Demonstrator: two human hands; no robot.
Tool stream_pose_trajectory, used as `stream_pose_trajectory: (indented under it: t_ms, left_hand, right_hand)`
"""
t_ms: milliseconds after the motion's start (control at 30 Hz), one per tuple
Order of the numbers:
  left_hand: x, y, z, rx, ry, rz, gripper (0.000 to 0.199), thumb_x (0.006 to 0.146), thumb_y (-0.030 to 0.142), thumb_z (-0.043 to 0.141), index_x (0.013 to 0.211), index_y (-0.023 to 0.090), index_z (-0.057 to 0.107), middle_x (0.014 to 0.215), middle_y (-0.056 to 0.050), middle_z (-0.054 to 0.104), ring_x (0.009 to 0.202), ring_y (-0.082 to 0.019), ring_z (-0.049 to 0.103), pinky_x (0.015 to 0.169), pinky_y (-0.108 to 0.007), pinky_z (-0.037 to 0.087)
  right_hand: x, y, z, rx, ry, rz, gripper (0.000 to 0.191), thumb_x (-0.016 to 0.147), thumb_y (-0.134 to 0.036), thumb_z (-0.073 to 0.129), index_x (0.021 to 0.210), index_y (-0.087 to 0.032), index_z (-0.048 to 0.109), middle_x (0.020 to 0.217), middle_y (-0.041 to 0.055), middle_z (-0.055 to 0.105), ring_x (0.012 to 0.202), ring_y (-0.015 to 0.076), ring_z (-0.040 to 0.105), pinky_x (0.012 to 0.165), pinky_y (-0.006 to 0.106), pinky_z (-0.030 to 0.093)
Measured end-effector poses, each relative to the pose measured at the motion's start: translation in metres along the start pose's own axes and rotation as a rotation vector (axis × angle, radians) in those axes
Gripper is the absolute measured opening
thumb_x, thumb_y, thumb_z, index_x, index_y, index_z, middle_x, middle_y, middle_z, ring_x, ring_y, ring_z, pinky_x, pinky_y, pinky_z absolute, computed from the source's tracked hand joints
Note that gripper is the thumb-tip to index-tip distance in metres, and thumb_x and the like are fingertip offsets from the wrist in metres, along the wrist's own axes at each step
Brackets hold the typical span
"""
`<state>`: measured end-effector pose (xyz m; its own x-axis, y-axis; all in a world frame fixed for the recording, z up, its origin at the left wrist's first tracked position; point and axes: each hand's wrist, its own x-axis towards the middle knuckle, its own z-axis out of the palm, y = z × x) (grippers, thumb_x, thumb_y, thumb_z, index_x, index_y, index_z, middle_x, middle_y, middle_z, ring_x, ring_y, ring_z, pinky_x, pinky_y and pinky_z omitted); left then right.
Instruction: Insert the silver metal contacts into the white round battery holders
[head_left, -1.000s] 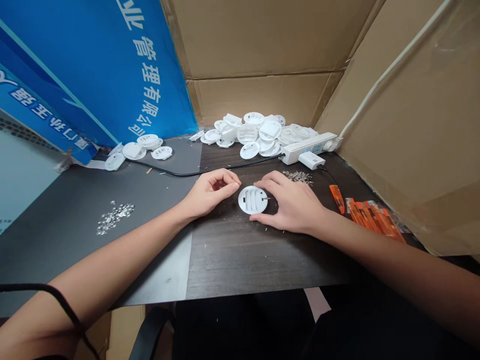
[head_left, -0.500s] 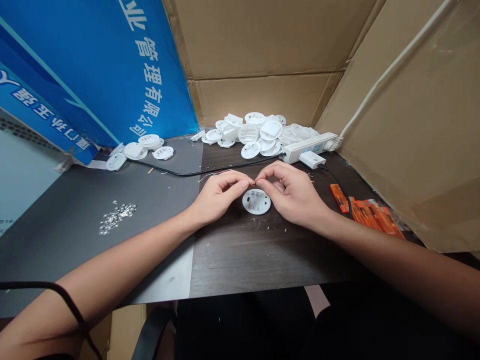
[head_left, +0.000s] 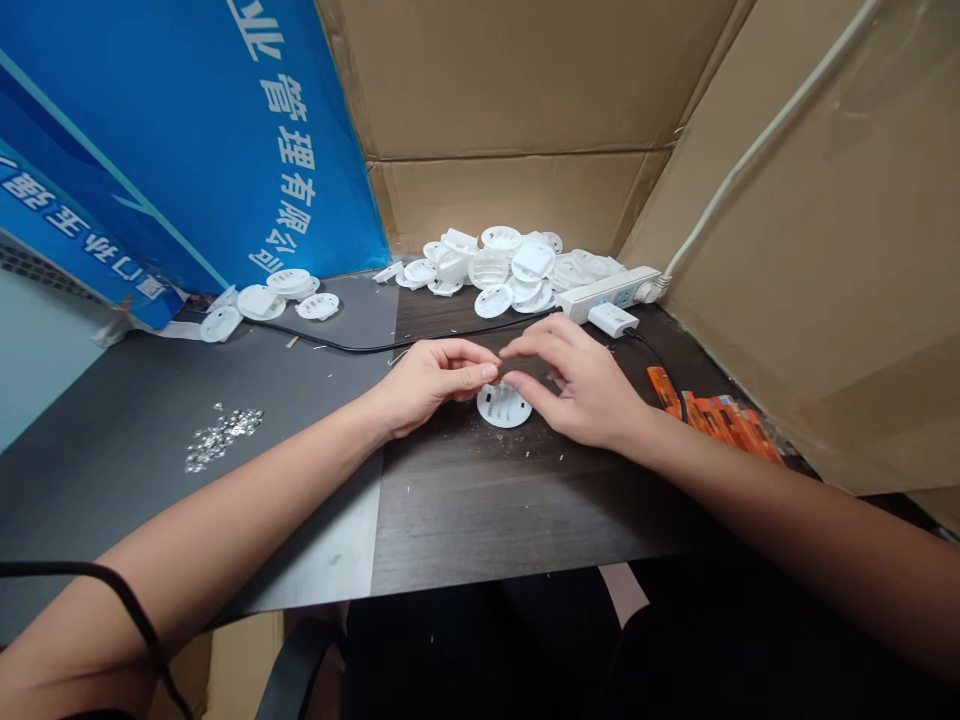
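While a white disc (head_left: 505, 412) is lying on the worktop (head_left: 480, 520), broad room running to the front edge, the left hand (head_left: 431, 388) is pinching, contents unclear, the right hand (head_left: 581, 385) is holding thumb and fingers apart, white parts (head_left: 532, 258) are lining the back edge
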<state>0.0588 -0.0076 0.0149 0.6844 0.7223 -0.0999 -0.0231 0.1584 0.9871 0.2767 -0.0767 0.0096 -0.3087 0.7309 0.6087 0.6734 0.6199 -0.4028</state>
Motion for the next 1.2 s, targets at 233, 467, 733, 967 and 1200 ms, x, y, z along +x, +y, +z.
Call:
stream_pose_trajectory:
  t_ms: [233, 467, 733, 967, 1200]
  left_hand:
    - [0.006, -0.001, -0.012, 0.327, 0.128, 0.08, 0.033, 0.078, 0.037, 0.081, 0.093, 0.011, 0.068, 0.096, -0.01, 0.075, 0.074, -0.012, 0.064, 0.065, -0.022, 0.047]
    - [0.008, -0.01, -0.01, 0.699, 0.07, 0.236, 0.023, 0.086, 0.036, 0.069, 0.092, 0.016, 0.078, 0.104, -0.006, 0.075, 0.085, -0.015, 0.065, 0.073, -0.026, 0.048]
    - [0.008, -0.013, -0.009, 0.94, 0.084, 0.333, 0.016, 0.089, 0.026, 0.064, 0.088, 0.017, 0.077, 0.093, -0.002, 0.073, 0.078, -0.012, 0.061, 0.074, -0.025, 0.045]
    - [0.01, -0.015, -0.019, 1.1, 0.101, 0.464, 0.018, 0.091, 0.025, 0.06, 0.091, 0.015, 0.075, 0.09, -0.003, 0.073, 0.078, -0.012, 0.062, 0.074, -0.025, 0.045]
    - [0.01, -0.016, -0.028, 1.162, 0.145, 0.458, 0.024, 0.09, 0.025, 0.057, 0.096, 0.014, 0.077, 0.093, -0.005, 0.076, 0.079, -0.015, 0.066, 0.077, -0.027, 0.047]
  right_hand:
    - [-0.002, 0.0, -0.002, -0.216, -0.524, 0.43, 0.075, 0.074, -0.073, 0.079, 0.131, -0.024, 0.068, 0.129, 0.0074, 0.059, 0.106, 0.0297, 0.065, 0.091, 0.048, 0.053]
    - [-0.007, 0.002, 0.006, -0.156, -0.463, 0.331, 0.064, 0.079, -0.068, 0.078, 0.129, -0.028, 0.07, 0.123, 0.0056, 0.061, 0.098, 0.0235, 0.066, 0.084, 0.037, 0.05]
    - [-0.007, 0.003, 0.007, -0.174, -0.478, 0.346, 0.065, 0.079, -0.072, 0.076, 0.129, -0.03, 0.071, 0.122, 0.0049, 0.06, 0.097, 0.0234, 0.066, 0.079, 0.036, 0.047]
    - [-0.001, 0.005, 0.015, -0.265, -0.476, 0.331, 0.067, 0.088, -0.072, 0.066, 0.143, -0.033, 0.063, 0.125, 0.0063, 0.059, 0.097, 0.025, 0.066, 0.077, 0.036, 0.047]
    - [0.007, 0.004, 0.023, -0.359, -0.482, 0.284, 0.068, 0.094, -0.072, 0.056, 0.146, -0.028, 0.06, 0.131, 0.0085, 0.059, 0.096, 0.0269, 0.066, 0.076, 0.036, 0.047]
